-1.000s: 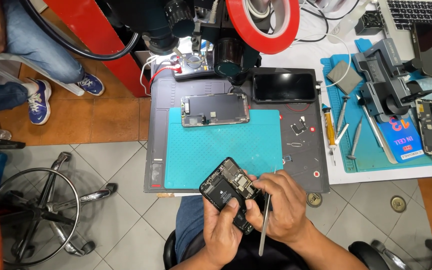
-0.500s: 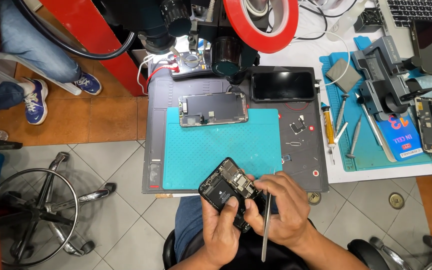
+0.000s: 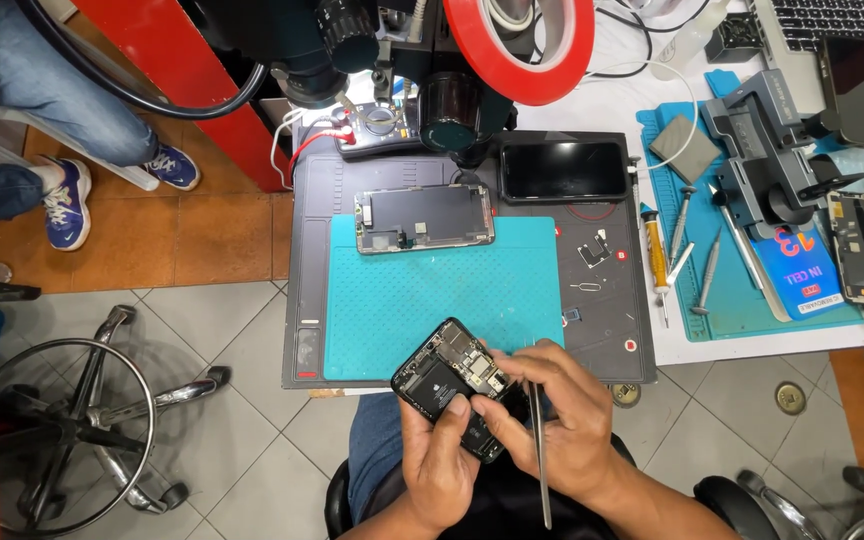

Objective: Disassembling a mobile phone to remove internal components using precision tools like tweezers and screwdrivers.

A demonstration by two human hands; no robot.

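**Opened phone held over the lap, tool tucked in the working hand**

The person sits at the near edge of the bench and holds an opened phone body (image 3: 452, 385) just off the teal work mat (image 3: 442, 290), tilted so its exposed boards and battery face up toward their eyes. The left hand (image 3: 442, 460) is wrapped around the lower end of the phone body, thumb pressed on the battery, which steadies it at that angle. The right hand (image 3: 562, 420) has its fingertips pinched together at the phone's upper right corner, while a thin metal tool (image 3: 540, 460) lies along the palm and points down toward the lap; it looks parked there so the fingers stay free for fine work.

On the mat, farther back, a detached screen panel (image 3: 424, 218) lies with its inner side up, well clear of the hands. Beside it rests a dark, intact-looking phone (image 3: 563, 170). Small parts (image 3: 592, 252) sit on the grey pad to the right, apart from one another. Screwdrivers (image 3: 697, 250) lie in a row on the blue mat at arm's reach. A microscope with a red ring (image 3: 517, 45) hangs over the bench's far side.
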